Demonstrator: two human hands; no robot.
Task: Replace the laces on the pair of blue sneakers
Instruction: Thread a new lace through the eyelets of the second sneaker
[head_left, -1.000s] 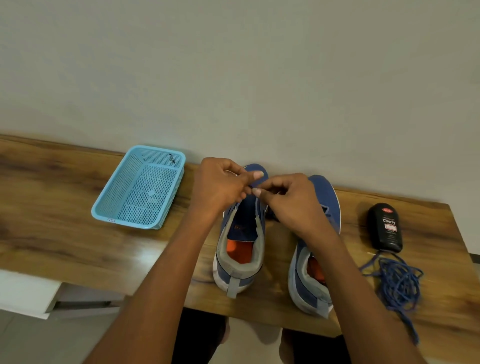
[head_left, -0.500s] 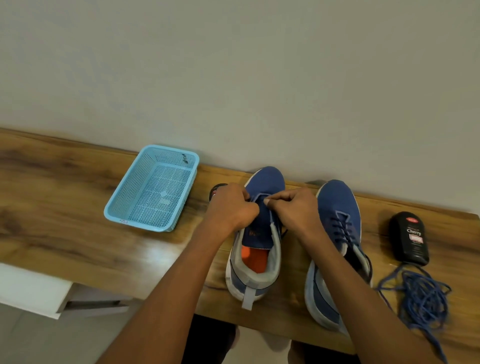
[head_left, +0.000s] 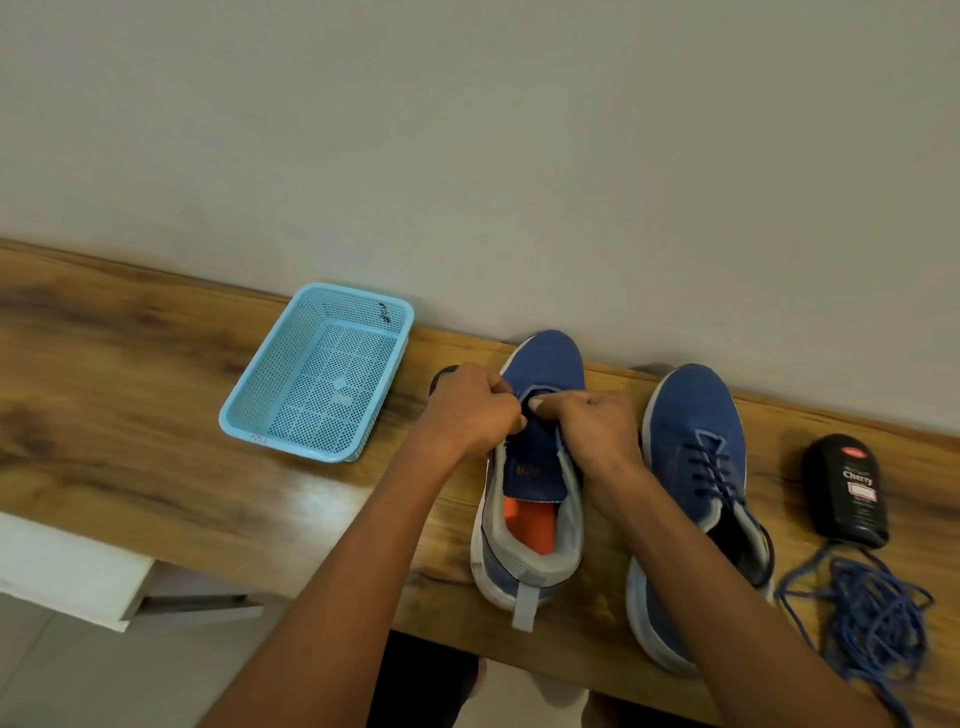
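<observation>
Two blue sneakers stand on the wooden table (head_left: 130, 415), toes toward the wall. The left sneaker (head_left: 543, 364) shows no lace; its tongue and orange insole are exposed. My left hand (head_left: 470, 410) and my right hand (head_left: 595, 426) meet over the front of its lace opening, fingertips pinched on the eyelet edges. Whether a lace is between the fingers is hidden. The right sneaker (head_left: 691, 415) carries a dark blue lace. A loose tangle of blue lace (head_left: 872, 618) lies to the right of it.
A light blue mesh basket (head_left: 280, 444) sits left of the shoes by the wall. A black bottle labelled Cherry (head_left: 847, 488) lies at the right. A small dark round object (head_left: 441, 376) peeks out behind my left hand. The wall runs along the table's far edge.
Both hands have come down from just above the left sneaker onto the front of its lace opening. The view has shifted, so everything sits further right in frame.
</observation>
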